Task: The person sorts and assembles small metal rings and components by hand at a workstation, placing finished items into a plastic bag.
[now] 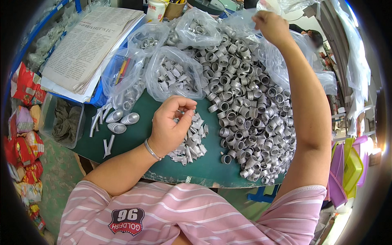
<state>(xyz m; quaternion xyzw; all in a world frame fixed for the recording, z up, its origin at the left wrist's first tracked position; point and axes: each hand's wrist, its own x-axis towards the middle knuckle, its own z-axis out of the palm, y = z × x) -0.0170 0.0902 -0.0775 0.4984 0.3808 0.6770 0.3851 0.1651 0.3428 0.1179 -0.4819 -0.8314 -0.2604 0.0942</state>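
Observation:
My left hand, with a bracelet at the wrist, is over a small pile of grey ribbed pieces on the green table. Its thumb and fingertips are pressed together; anything between them is hidden. My right arm stretches to the far right, and my right hand has its fingers curled beside a clear plastic bag. What those fingers hold, if anything, cannot be made out. Between the hands spreads a big heap of grey ribbed rings. Behind my left hand, an opened clear bag holds more small ribbed pieces.
Grey oval ribbed parts and tube pieces lie left on the table. Farther left are a clear box with dark cloth and newspapers on a blue tray. Purple and yellow-green baskets stand right. Another person is beyond.

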